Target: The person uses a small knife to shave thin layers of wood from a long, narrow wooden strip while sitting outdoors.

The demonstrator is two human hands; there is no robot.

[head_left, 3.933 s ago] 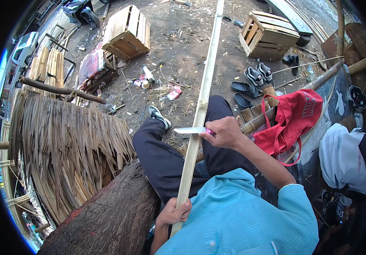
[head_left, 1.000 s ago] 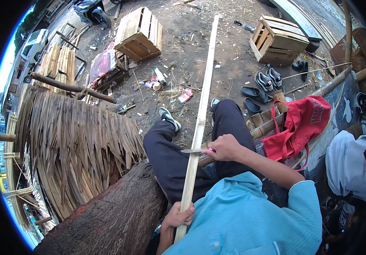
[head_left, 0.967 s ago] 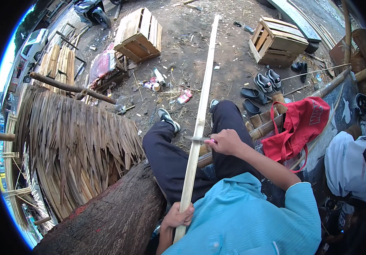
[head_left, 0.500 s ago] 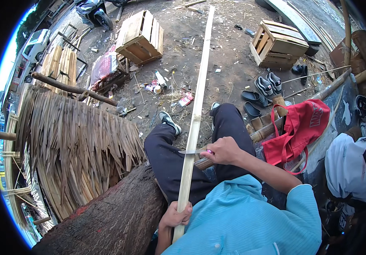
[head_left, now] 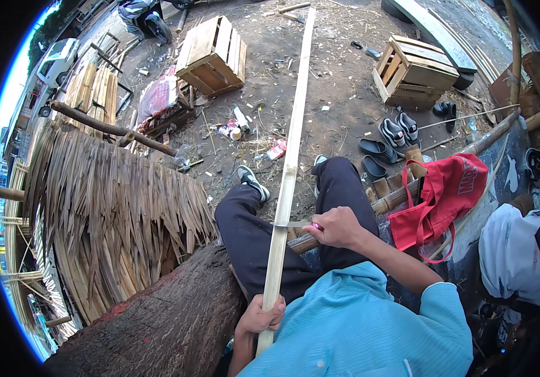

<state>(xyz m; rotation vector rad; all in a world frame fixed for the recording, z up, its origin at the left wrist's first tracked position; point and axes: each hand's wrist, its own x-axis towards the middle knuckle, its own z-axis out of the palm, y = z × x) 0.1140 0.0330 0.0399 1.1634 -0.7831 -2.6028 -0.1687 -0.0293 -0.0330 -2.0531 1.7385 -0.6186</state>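
A long, pale bamboo strip [head_left: 292, 147] runs from my lap out over the ground, between my knees. Near its lower end, my left hand [head_left: 262, 315] is closed around it, close to my shirt. My right hand [head_left: 334, 227] grips the handle of a knife [head_left: 297, 224], with a bit of pink showing at the fist. The blade lies crosswise over the strip, below a node, and touches it. Most of the handle is hidden inside my fingers.
A red tote bag [head_left: 436, 198] lies at my right beside slippers [head_left: 377, 151] and sneakers [head_left: 399, 130]. Two wooden crates [head_left: 213, 56] stand ahead, left and right. Left are a thatch panel [head_left: 119, 188] and a thick tree trunk [head_left: 163, 308]. Litter dots the dirt ground.
My right hand and the knife have shifted slightly to the right, so less of the blade sticks out past the strip's left edge. My left hand keeps its hold on the strip.
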